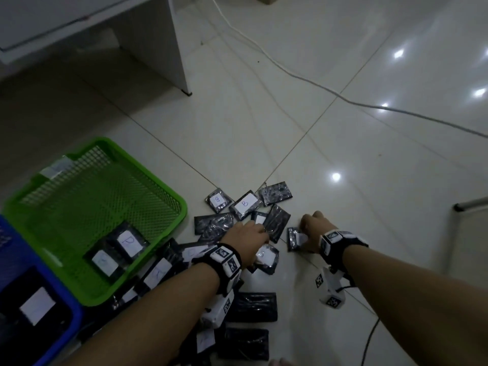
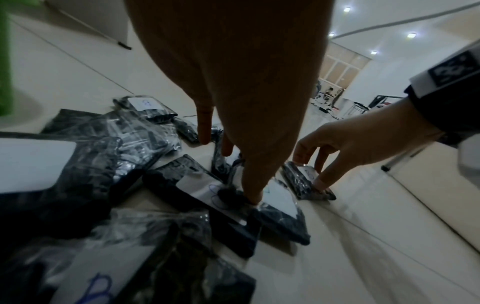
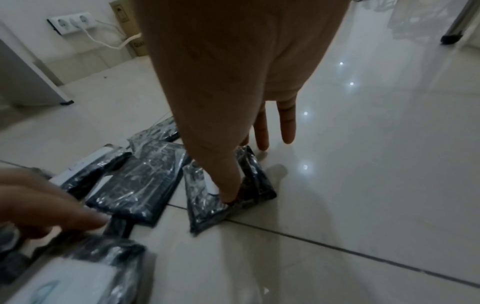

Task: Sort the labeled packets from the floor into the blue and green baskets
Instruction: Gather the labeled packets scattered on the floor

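Several black plastic-wrapped packets (image 1: 245, 206) with white lettered labels lie scattered on the tiled floor. The green basket (image 1: 158, 196) at left holds two labelled packets (image 1: 129, 241). The blue basket (image 1: 76, 310) at the lower left holds a packet (image 1: 37, 305). My left hand (image 1: 248, 233) reaches down with straight fingers (image 2: 205, 131), its thumb pressing a labelled packet (image 2: 280, 203). My right hand (image 1: 314, 228) arches over a separate packet (image 3: 207, 207) on the floor and pinches it, thumb (image 3: 228, 193) on top and fingers at its far edge.
A white desk leg (image 1: 179, 62) stands beyond the baskets. A white cable (image 1: 290, 72) crosses the floor behind the pile. A metal-legged frame (image 1: 470, 207) stands at the right. More packets (image 1: 253, 305) lie under my left forearm.
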